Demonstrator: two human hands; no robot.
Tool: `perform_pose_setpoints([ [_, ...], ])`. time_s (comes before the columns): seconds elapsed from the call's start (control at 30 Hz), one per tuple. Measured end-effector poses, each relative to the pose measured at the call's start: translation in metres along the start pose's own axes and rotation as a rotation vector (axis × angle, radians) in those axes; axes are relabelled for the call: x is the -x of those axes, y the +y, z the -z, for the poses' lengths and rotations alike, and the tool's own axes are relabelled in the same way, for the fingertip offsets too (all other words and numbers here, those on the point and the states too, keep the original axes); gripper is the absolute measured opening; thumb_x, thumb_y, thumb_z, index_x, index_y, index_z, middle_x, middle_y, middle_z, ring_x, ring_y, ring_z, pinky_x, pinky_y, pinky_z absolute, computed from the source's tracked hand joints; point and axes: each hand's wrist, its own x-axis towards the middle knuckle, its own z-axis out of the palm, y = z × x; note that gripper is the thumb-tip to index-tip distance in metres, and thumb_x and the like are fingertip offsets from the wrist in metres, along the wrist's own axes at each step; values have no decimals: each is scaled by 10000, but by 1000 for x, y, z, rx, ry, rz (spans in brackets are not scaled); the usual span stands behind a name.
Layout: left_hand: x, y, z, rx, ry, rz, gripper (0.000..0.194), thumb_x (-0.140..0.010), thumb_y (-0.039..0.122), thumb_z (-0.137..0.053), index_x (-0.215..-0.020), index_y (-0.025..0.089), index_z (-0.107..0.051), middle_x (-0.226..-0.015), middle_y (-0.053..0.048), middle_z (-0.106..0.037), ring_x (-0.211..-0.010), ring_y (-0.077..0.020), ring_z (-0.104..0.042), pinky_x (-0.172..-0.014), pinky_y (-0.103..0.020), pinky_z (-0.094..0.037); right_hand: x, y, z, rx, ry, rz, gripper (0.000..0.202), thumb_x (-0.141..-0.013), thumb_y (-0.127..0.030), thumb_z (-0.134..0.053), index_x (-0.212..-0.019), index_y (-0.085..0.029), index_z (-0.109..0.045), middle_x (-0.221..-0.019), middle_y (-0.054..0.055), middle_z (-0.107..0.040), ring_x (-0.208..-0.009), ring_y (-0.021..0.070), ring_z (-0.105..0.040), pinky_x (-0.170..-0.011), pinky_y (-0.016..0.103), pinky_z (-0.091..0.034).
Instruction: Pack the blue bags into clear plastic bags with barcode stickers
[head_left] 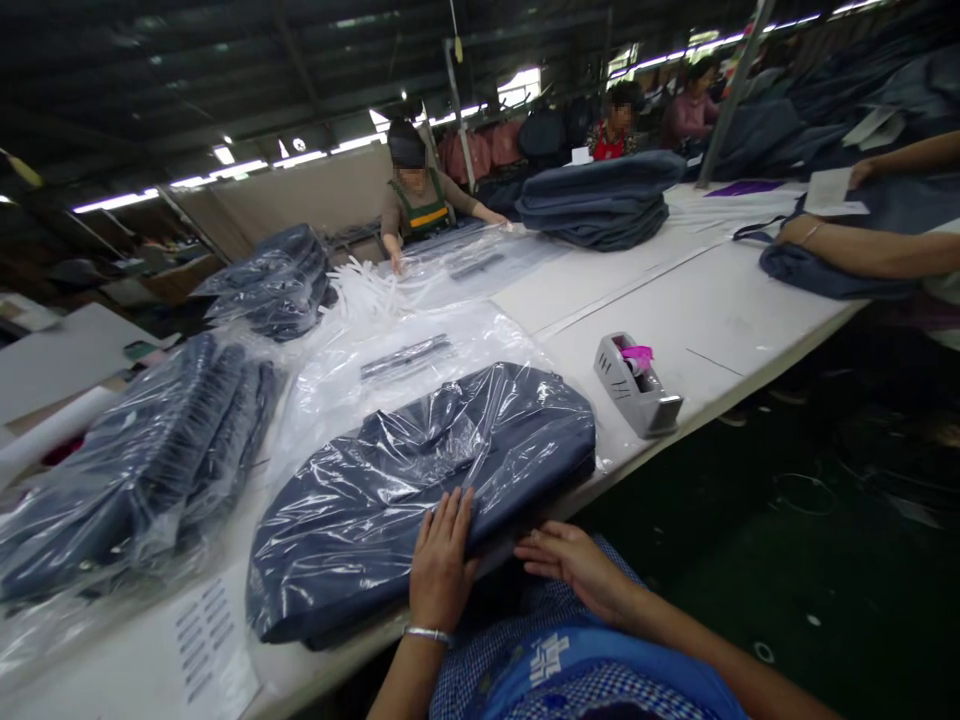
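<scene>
A dark blue folded fabric item in a clear plastic bag (pixel 420 480) lies in front of me along the table's near edge. My left hand (pixel 442 565) rests flat on its near side, fingers stretched over the plastic. To the right, my right hand (pixel 566 560) hovers by the table edge near the bag, its fingers extended and nothing visible in them. Beyond the bag, flat clear plastic bags (pixel 405 350) are spread on the table. A grey tape dispenser (pixel 637 385) with a pink roll stands right of the bagged item.
Bagged dark items (pixel 150 460) are piled at left, beside a sheet of printed labels (pixel 214 640). White strips (pixel 367 290) lie farther back, near a co-worker (pixel 420 195). A folded dark stack (pixel 600 200) stands behind. Another person's arms (pixel 862 245) handle dark fabric at right.
</scene>
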Motion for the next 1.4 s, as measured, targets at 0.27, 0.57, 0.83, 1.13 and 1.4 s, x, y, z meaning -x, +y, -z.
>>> perform_pose_setpoints([
  [0.27, -1, -6, -7, 18, 47, 13, 837, -843, 201, -609, -1522, 171, -120, -1509, -101, -403, -1392, -232, -369, -1151, -419, -323, -3, -2, -8, -410, 63, -127, 65, -672, -95, -680, -653, -138, -635, -733, 46, -685, -866, 207, -696, -993, 368, -493],
  [0.57, -8, -8, -5, 12, 29, 25, 783, -742, 91, -612, -1463, 171, -317, -1492, -99, -429, -1373, -257, -393, -1139, -431, -339, -29, -5, -50, -306, 81, 16, 206, -509, 21, -527, -539, -182, -521, -755, 13, -649, -847, 159, -622, -927, 327, -500],
  [0.83, -48, -19, 29, -8, 1, 285, 541, -856, 120, -464, -1386, 230, -467, -1269, -94, -643, -1033, -249, -660, -811, -319, -499, -27, -40, -78, 44, -157, 246, 449, -572, -100, -597, -990, -218, -713, -1108, 32, -661, -1110, 204, -545, -915, 321, -453],
  [1.13, -115, -67, 120, -219, 69, 482, 454, -896, 499, -402, -1232, 272, -608, -879, -108, -724, -835, -326, -667, -637, -344, -408, -113, -51, -42, 89, 43, 390, 311, -634, -202, -678, -942, -174, -715, -947, 65, -691, -886, 215, -648, -753, 345, -538],
  [1.4, -125, -96, 147, -217, 133, 541, 524, -861, 613, -374, -1132, 262, -654, -741, -90, -674, -761, -315, -633, -589, -327, -349, -207, -79, -44, 20, 221, 456, 352, -657, -250, -750, -983, -172, -644, -994, 69, -661, -805, 160, -622, -689, 291, -548],
])
